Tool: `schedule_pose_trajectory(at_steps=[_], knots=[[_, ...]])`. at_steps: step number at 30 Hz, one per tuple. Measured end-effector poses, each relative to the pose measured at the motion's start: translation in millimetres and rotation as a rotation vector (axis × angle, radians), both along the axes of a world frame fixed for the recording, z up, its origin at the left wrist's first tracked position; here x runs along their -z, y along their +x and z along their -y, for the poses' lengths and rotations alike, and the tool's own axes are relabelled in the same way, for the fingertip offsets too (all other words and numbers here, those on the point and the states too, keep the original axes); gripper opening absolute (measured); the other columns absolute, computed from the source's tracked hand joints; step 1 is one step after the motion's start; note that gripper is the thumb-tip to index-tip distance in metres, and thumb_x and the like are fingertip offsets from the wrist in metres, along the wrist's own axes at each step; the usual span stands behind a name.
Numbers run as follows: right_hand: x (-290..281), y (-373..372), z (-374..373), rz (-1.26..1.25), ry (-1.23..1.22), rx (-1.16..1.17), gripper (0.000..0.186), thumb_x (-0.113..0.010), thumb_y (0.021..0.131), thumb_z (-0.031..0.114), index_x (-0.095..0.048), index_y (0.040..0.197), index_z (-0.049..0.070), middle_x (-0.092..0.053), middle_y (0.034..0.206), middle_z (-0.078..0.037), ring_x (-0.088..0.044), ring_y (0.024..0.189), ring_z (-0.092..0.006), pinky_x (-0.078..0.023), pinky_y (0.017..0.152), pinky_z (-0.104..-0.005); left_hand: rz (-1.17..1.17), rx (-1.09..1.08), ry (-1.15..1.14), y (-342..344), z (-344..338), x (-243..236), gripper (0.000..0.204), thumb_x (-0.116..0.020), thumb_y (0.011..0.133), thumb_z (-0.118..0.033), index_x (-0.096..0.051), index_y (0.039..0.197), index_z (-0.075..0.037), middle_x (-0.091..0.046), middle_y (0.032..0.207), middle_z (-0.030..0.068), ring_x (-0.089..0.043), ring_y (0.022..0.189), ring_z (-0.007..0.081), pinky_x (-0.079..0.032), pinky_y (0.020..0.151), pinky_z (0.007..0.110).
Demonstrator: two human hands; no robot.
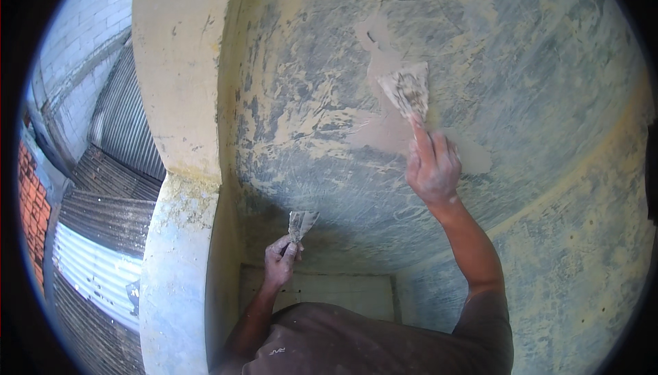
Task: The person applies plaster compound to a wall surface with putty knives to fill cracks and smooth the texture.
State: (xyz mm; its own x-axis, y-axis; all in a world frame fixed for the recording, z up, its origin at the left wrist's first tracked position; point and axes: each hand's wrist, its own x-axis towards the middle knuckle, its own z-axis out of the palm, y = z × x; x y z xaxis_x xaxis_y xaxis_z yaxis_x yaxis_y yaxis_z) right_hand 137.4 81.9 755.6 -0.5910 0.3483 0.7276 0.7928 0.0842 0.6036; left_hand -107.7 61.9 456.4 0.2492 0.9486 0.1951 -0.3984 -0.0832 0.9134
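Observation:
My right hand (pixel 436 169) is closed round the handle of a putty knife (pixel 409 87), a finger stretched along it toward the blade. The wide blade, smeared with filler, lies against the patchy grey-green and yellow wall surface (pixel 308 53). Pale, wet-looking filler (pixel 380 132) spreads around and below the blade, with a thinner streak above it. Lower left, my left hand (pixel 281 257) grips a second putty knife (pixel 301 224) by its handle, blade up and crusted with filler. That blade appears apart from the surface; its handle is mostly hidden in the fingers.
A yellowish pillar edge (pixel 181 67) runs down the left side, worn and pale lower down. Past it are corrugated roof sheets (pixel 127 115), a white block wall (pixel 89 12) and orange brickwork (pixel 33 204). A curved, mottled wall (pixel 576 272) rises at the right.

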Motion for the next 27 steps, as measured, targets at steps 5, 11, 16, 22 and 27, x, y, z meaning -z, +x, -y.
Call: schedule_pose_trajectory(at_steps=[5, 11, 16, 22, 27], knots=[[-30.3, -26.2, -18.2, -0.001, 0.095, -0.105, 0.055, -0.057, 0.080, 0.008, -0.057, 0.134, 0.007, -0.050, 0.082, -0.008, -0.055, 0.066, -0.0236, -0.046, 0.059, -0.0365, -0.041, 0.020, 0.031, 2.8, -6.5, -1.6, 0.022, -0.055, 0.097, -0.019, -0.064, 0.088, -0.001, -0.057, 0.071, 0.0000, -0.050, 0.062, 0.0073, -0.040, 0.058, 0.024], [-5.7, -15.7, -20.6, 0.011, -0.009, 0.013, 0.043, -0.055, 0.090, 0.014, -0.058, 0.131, 0.005, -0.053, 0.085, -0.010, -0.056, 0.068, -0.0263, -0.048, 0.063, -0.0377, 0.003, 0.011, 0.032, 2.0, 0.1, -3.7, 0.026, -0.055, 0.098, -0.024, -0.062, 0.085, -0.003, -0.055, 0.067, -0.0007, -0.047, 0.059, 0.0062, -0.037, 0.055, 0.023], [-3.6, -4.5, 1.9, -0.056, 0.023, -0.077, 0.041, -0.050, 0.094, 0.018, -0.059, 0.132, 0.004, -0.054, 0.083, -0.009, -0.057, 0.066, -0.0245, -0.047, 0.061, -0.0365, 0.046, 0.007, -0.031, 2.1, 1.0, 6.9, 0.022, -0.053, 0.098, -0.018, -0.064, 0.089, -0.002, -0.057, 0.069, -0.0001, -0.049, 0.060, 0.0068, -0.039, 0.055, 0.024], [-37.2, -34.3, -38.4, 0.012, 0.065, -0.018, 0.054, -0.057, 0.080, 0.011, -0.056, 0.134, 0.008, -0.052, 0.083, -0.006, -0.056, 0.065, -0.0221, -0.047, 0.065, -0.0350, 0.011, 0.049, -0.015, 0.5, -5.1, -3.1, 0.023, -0.054, 0.098, -0.019, -0.064, 0.089, -0.001, -0.056, 0.069, -0.0005, -0.048, 0.060, 0.0064, -0.037, 0.054, 0.023], [-26.9, 3.5, -7.4, 0.059, 0.071, 0.007, 0.049, -0.054, 0.084, 0.012, -0.058, 0.134, 0.009, -0.051, 0.080, -0.006, -0.055, 0.064, -0.0208, -0.046, 0.060, -0.0344, 0.012, -0.018, 0.044, -1.7, -1.0, 3.5, 0.023, -0.053, 0.098, -0.021, -0.063, 0.086, -0.004, -0.057, 0.067, 0.0000, -0.048, 0.057, 0.0058, -0.036, 0.051, 0.023]])
